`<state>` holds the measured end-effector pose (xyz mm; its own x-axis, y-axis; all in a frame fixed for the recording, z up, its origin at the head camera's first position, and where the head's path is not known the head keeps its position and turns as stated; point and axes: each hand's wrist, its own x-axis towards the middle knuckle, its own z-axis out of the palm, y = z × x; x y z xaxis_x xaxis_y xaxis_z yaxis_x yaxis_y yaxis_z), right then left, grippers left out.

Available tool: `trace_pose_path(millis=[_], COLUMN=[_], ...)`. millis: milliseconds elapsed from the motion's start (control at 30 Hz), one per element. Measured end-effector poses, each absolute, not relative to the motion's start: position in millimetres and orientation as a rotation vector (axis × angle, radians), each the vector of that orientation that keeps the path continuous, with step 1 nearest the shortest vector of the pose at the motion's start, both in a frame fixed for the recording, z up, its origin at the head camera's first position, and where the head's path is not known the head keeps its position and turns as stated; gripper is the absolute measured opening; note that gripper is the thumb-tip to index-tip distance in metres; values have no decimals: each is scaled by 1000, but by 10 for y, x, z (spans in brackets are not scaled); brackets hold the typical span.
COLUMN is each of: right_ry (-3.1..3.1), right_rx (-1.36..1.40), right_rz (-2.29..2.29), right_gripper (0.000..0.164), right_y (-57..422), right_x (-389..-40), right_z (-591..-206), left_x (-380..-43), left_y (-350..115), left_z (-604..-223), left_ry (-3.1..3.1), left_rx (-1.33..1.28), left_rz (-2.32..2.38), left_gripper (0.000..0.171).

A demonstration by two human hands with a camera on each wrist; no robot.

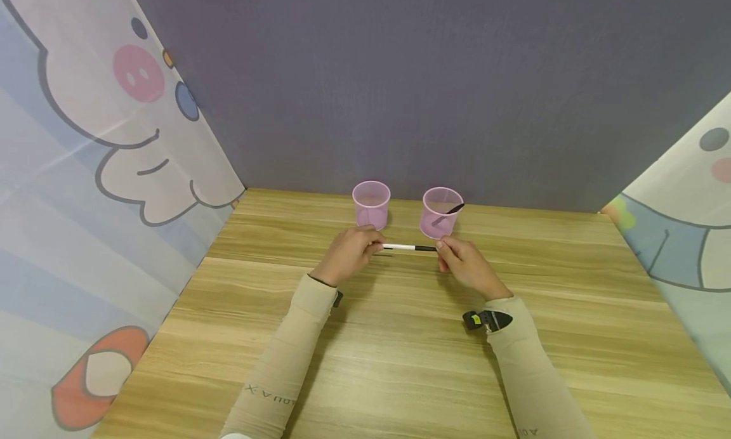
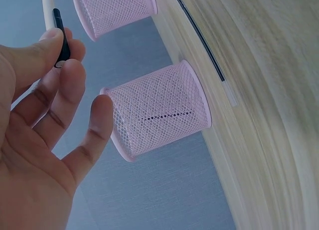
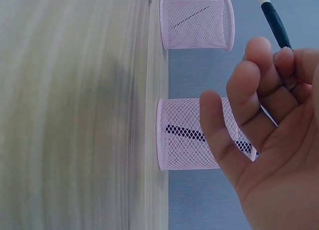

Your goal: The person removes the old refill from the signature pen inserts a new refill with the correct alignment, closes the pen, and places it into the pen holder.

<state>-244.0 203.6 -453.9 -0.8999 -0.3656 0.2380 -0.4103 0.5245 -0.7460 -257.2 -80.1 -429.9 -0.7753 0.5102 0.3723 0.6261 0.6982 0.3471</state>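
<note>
My left hand (image 1: pixel 351 254) pinches one end of a white pen (image 1: pixel 398 246) between thumb and fingers, at its black clip (image 2: pixel 59 33). The pen is level above the table, its black section (image 1: pixel 425 248) pointing right. My right hand (image 1: pixel 467 265) pinches that black end between thumb and index finger; its other fingers (image 3: pixel 244 88) are spread loosely. Below the left hand a thin dark pen refill (image 2: pixel 202 40) with a clear end lies on the table. Just beyond the hands stand a left pink mesh cup (image 1: pixel 371 207) and a right pink mesh cup (image 1: pixel 438 223).
A black pen (image 1: pixel 455 209) leans inside the right cup, its end above the rim. A thin dark line shows through the left cup's mesh. The wood-grain table (image 1: pixel 394 363) meets a grey panel (image 1: pixel 422 90) behind the cups; printed cartoon curtains (image 1: pixel 108 204) flank it.
</note>
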Motion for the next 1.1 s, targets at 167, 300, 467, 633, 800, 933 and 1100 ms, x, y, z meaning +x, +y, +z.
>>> trace_pose_path(millis=[167, 300, 467, 633, 800, 933, 1100], right_ry=[-2702, -2703, -2688, -2647, -2648, -2669, -2674], right_rx=[671, 650, 619, 585, 557, 552, 581], right_rz=[1354, 1375, 1433, 1539, 1586, 1570, 1555], right_gripper=[36, 36, 35, 30, 18, 13, 15], right_y=[2038, 2032, 2033, 2042, 2036, 2014, 1966], right_x=[-2448, -2449, -2461, -2473, -2470, -2431, -2317], right_z=[-4551, -4544, -4558, -4578, -4581, -4520, -4326], left_x=[-2576, -2574, -2572, -2579, -2576, -2574, -2576], left_y=[-796, -792, -794, -803, -814, -814, -810], left_z=[-4310, -4311, -4303, -4304, -4306, -4301, -4302], left_ry=[-2661, -2658, -2660, -2665, -2666, -2667, -2663], left_rx=[-906, -904, -895, -876, -857, -861, -873], left_rz=[-650, -645, -652, -666, -669, -676, -665], left_gripper=[10, 10, 10, 10, 11, 10, 11])
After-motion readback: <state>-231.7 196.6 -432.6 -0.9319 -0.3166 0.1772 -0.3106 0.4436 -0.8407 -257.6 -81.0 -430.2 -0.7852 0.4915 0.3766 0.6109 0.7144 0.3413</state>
